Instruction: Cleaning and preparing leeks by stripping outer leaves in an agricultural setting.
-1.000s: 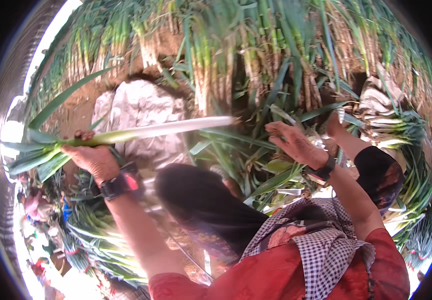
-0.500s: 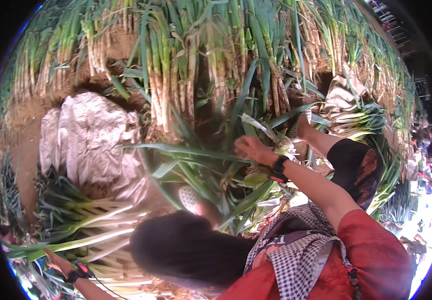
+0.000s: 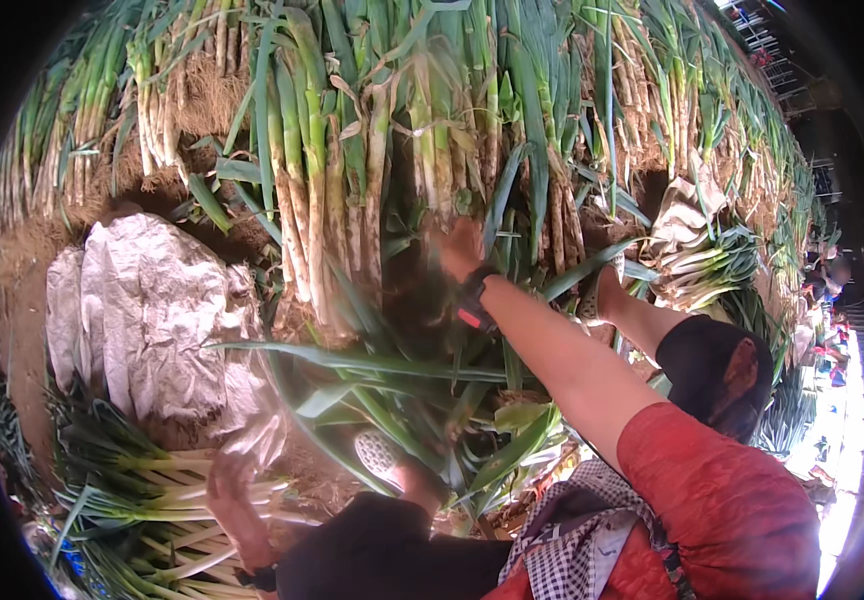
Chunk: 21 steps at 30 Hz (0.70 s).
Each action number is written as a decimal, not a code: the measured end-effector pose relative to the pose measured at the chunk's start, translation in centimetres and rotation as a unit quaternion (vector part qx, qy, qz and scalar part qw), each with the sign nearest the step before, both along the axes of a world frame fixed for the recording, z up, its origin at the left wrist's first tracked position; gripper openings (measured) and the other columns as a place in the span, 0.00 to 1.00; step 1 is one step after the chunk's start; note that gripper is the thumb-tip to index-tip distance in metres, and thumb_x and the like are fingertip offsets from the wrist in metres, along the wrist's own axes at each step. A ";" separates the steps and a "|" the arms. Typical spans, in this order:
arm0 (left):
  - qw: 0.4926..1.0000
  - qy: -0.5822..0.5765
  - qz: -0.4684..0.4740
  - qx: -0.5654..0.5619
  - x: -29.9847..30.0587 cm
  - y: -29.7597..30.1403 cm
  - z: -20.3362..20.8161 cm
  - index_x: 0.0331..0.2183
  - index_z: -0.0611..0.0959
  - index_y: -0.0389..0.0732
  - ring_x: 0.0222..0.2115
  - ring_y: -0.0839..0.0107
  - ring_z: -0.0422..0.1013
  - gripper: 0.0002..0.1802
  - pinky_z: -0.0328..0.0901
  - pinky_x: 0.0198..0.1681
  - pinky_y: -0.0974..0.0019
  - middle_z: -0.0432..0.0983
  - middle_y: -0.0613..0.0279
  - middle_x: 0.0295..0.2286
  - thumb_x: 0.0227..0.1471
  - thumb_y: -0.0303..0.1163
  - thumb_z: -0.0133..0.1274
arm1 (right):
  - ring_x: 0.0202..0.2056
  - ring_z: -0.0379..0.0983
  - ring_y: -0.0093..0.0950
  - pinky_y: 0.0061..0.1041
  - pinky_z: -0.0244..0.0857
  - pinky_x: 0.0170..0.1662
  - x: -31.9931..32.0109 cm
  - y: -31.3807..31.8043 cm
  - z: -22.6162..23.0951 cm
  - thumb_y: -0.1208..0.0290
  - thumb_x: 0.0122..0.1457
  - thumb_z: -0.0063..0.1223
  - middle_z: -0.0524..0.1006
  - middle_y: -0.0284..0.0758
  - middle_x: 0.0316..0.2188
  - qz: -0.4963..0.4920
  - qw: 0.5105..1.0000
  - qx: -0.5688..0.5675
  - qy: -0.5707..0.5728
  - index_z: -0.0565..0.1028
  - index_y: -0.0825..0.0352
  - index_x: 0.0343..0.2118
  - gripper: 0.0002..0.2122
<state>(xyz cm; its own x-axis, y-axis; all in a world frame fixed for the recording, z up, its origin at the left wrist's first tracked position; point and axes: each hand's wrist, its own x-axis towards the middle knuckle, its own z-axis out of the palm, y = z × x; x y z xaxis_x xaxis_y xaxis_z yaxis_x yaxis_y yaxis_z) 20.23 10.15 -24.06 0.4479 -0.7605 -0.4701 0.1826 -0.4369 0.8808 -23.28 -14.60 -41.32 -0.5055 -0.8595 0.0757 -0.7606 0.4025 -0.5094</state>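
My right hand [image 3: 458, 248] reaches forward to the lower, pale ends of a standing row of leeks [image 3: 442, 160]. Its fingertips are blurred against the stalks, so I cannot tell whether they close on them. At the lower left, my left hand [image 3: 236, 505] is smeared by motion, but its fingers look stretched out with nothing in them. Beside it lies a pile of leeks [image 3: 142, 480], with green leaves to the left and white stalks to the right. Long loose leek leaves [image 3: 372, 365] lie on the ground between my arms.
A whitish crumpled sack [image 3: 157, 310] lies at the left, beyond the leek pile. At the right, a smaller bunch of leeks [image 3: 702, 275] rests beside a pale cloth [image 3: 687, 215]. My shoes [image 3: 379, 455] stand among leaves and trimmings. Other people [image 3: 832, 300] are far off at the right edge.
My right hand has moved forward and left to the standing leeks. My left hand has let go of a long leek and swung right, back over the pile.
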 end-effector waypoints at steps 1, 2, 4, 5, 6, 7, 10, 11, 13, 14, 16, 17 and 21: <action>1.000 0.004 -0.004 -0.004 -0.8 -0.5 -0.1 0.45 0.75 0.31 0.39 0.64 0.72 0.17 0.69 0.47 0.66 0.74 0.54 0.40 0.55 0.29 0.46 | 0.29 0.72 0.44 0.40 0.64 0.32 0.1 -1.1 -0.4 0.51 0.44 0.59 0.75 0.51 0.26 -0.054 0.998 0.036 -0.025 0.73 0.75 0.27 0.25; 1.000 0.003 0.010 0.016 -1.4 -0.4 0.0 0.42 0.76 0.31 0.37 0.66 0.72 0.14 0.69 0.43 0.67 0.73 0.55 0.39 0.54 0.27 0.47 | 0.29 0.72 0.44 0.40 0.64 0.32 1.0 -1.2 -0.6 0.51 0.44 0.59 0.75 0.51 0.26 -0.054 0.998 0.038 -0.025 0.73 0.75 0.27 0.25; 0.999 -0.005 0.026 0.038 -1.4 -0.5 0.3 0.39 0.78 0.31 0.35 0.68 0.71 0.12 0.69 0.39 0.68 0.73 0.56 0.38 0.52 0.26 0.48 | 0.29 0.73 0.43 0.39 0.64 0.30 4.0 -0.4 -0.4 0.56 0.47 0.59 0.74 0.50 0.26 0.059 0.966 0.060 -0.246 0.75 0.70 0.30 0.18; 0.998 -0.008 0.048 0.036 -1.8 -1.2 0.3 0.36 0.79 0.32 0.34 0.69 0.70 0.10 0.68 0.37 0.69 0.73 0.57 0.37 0.52 0.26 0.49 | 0.28 0.72 0.40 0.37 0.64 0.29 4.1 -0.5 -0.4 0.62 0.49 0.57 0.73 0.47 0.25 0.156 0.967 0.071 -0.190 0.76 0.67 0.33 0.13; 0.997 -0.011 0.068 0.033 -2.2 -2.0 0.3 0.33 0.80 0.32 0.33 0.70 0.69 0.09 0.66 0.34 0.70 0.72 0.58 0.36 0.51 0.26 0.49 | 0.28 0.72 0.37 0.35 0.65 0.28 3.7 -0.8 -0.3 0.67 0.51 0.55 0.71 0.45 0.23 0.248 0.957 0.081 -0.129 0.77 0.64 0.36 0.10; 0.999 -0.037 0.022 -0.005 -2.0 -2.6 -0.5 0.45 0.76 0.36 0.34 0.71 0.74 0.17 0.69 0.37 0.71 0.77 0.58 0.34 0.56 0.34 0.52 | 0.27 0.73 0.34 0.31 0.68 0.32 2.7 -1.6 0.2 0.64 0.51 0.60 0.75 0.40 0.23 0.379 0.912 0.034 0.154 0.76 0.70 0.32 0.13; 0.986 -0.121 -0.102 -0.045 -1.2 -4.1 0.8 0.45 0.76 0.36 0.33 0.71 0.74 0.16 0.69 0.37 0.70 0.77 0.58 0.35 0.57 0.35 0.50 | 0.26 0.72 0.25 0.28 0.68 0.30 2.4 -0.9 4.0 0.65 0.54 0.58 0.74 0.33 0.23 0.286 0.875 0.019 -0.390 0.76 0.70 0.34 0.12; 0.996 -0.084 -0.026 -0.012 -1.2 -3.7 2.0 0.44 0.76 0.36 0.33 0.71 0.74 0.16 0.69 0.36 0.69 0.77 0.58 0.35 0.58 0.35 0.49 | 0.28 0.70 0.22 0.26 0.68 0.32 4.5 1.2 8.6 0.63 0.55 0.57 0.72 0.28 0.26 0.249 0.764 0.074 -0.591 0.75 0.70 0.35 0.14; 0.991 -0.119 -0.049 -0.037 -0.9 -4.2 3.5 0.44 0.76 0.36 0.32 0.71 0.74 0.15 0.69 0.36 0.69 0.77 0.58 0.34 0.59 0.35 0.48 | 0.35 0.72 0.24 0.25 0.69 0.42 4.0 4.5 18.0 0.63 0.57 0.55 0.74 0.33 0.34 0.196 0.713 0.124 -0.661 0.72 0.68 0.40 0.14; 0.983 -0.144 -0.085 -0.069 -1.8 -5.5 4.3 0.44 0.76 0.36 0.32 0.71 0.74 0.15 0.69 0.36 0.69 0.77 0.58 0.34 0.59 0.35 0.48 | 0.35 0.73 0.24 0.26 0.69 0.42 2.2 6.8 18.3 0.64 0.58 0.54 0.74 0.33 0.34 0.267 0.701 0.088 -0.655 0.71 0.68 0.40 0.14; 0.990 -0.094 -0.069 -0.073 -3.2 -6.8 6.2 0.44 0.76 0.36 0.32 0.71 0.74 0.15 0.69 0.36 0.69 0.77 0.59 0.34 0.59 0.35 0.48 | 0.34 0.73 0.26 0.27 0.69 0.42 0.5 11.8 19.3 0.65 0.58 0.53 0.74 0.35 0.33 0.241 0.653 0.122 -0.708 0.70 0.69 0.40 0.13; 0.996 -0.042 -0.048 -0.069 -3.7 -7.4 7.3 0.44 0.76 0.36 0.32 0.71 0.74 0.15 0.68 0.36 0.69 0.78 0.59 0.33 0.59 0.35 0.48 | 0.33 0.73 0.27 0.28 0.70 0.41 -0.1 13.7 20.8 0.65 0.58 0.53 0.74 0.35 0.32 0.144 0.613 0.184 -0.755 0.70 0.69 0.40 0.13; 0.991 -0.020 -0.125 -0.050 -7.6 -10.7 13.9 0.44 0.77 0.37 0.31 0.72 0.75 0.16 0.67 0.36 0.70 0.78 0.60 0.33 0.58 0.36 0.49 | 0.21 0.69 0.21 0.21 0.68 0.24 -4.5 15.8 13.0 0.64 0.59 0.53 0.71 0.28 0.22 -0.009 0.681 0.128 -0.721 0.69 0.65 0.35 0.10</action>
